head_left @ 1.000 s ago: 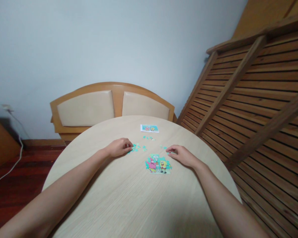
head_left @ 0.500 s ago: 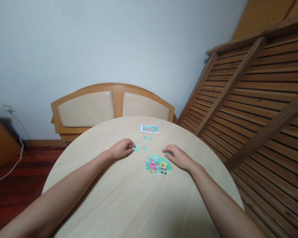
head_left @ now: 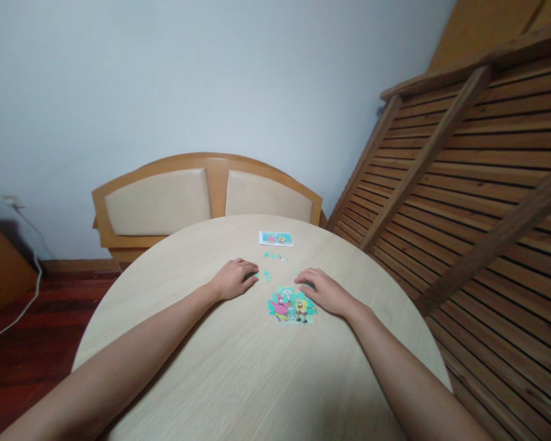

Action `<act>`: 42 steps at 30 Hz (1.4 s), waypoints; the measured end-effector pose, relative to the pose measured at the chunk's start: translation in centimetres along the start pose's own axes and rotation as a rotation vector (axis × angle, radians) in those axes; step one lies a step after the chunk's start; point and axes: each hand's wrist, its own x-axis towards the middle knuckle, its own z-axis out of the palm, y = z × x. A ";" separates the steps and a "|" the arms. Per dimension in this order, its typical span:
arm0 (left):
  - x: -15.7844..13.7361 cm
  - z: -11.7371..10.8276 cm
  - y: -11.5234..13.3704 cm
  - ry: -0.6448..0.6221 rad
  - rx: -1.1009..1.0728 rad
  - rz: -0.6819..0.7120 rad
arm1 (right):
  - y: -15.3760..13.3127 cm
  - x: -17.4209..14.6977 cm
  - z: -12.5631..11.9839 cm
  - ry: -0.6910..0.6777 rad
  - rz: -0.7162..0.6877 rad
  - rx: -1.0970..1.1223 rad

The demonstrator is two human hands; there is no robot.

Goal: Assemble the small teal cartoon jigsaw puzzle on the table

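Observation:
A partly joined jigsaw puzzle (head_left: 292, 306) with cartoon figures on a turquoise ground lies flat on the round table. My right hand (head_left: 325, 290) rests at its upper right edge, fingers apart, with a small loose piece close to the fingertips. To the left, my left hand (head_left: 236, 279) lies low over the table with its fingers stretched out, covering most of a group of loose pieces. Just right of those fingertips are a few turquoise puzzle pieces (head_left: 267, 276). Farther back sit several more loose pieces (head_left: 275, 256).
A picture card (head_left: 276, 239) showing the same cartoon lies near the far side of the round table (head_left: 202, 367). Behind stands a padded wooden headboard (head_left: 218, 184) against the wall. On the right leans a slatted wooden frame (head_left: 441, 184). A white cable (head_left: 39, 278) hangs at left.
My left hand has moved right, over the group of loose pieces, and its fingers have straightened. My right hand has shifted only slightly left. The joined puzzle looks the same.

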 end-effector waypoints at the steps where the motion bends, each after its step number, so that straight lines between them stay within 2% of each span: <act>1: 0.0 -0.1 0.1 0.000 -0.005 0.001 | 0.0 0.0 0.0 -0.002 0.000 -0.004; 7: -0.2 -0.7 0.8 -0.016 -0.064 0.011 | -0.2 -0.1 -0.1 -0.014 0.005 -0.016; 14: -0.6 -0.9 2.0 -0.053 -0.147 0.106 | -0.4 0.1 -0.1 -0.011 0.010 -0.021; 22: 0.0 -0.1 3.4 0.018 -0.127 -0.009 | -0.5 0.1 -0.1 -0.015 0.003 -0.025; 29: -0.1 -0.7 2.3 -0.027 -0.193 -0.022 | -0.2 0.1 0.0 -0.016 0.001 -0.018; 33: -0.3 -1.0 2.0 -0.032 -0.206 -0.047 | -0.9 0.2 -0.3 -0.005 -0.012 0.011; 38: -0.2 -1.3 2.3 -0.051 -0.195 -0.067 | -2.3 0.1 -0.6 -0.077 -0.055 0.031; 42: -0.3 -1.5 2.0 -0.068 -0.173 -0.085 | -1.9 0.0 -0.2 -0.107 -0.019 -0.005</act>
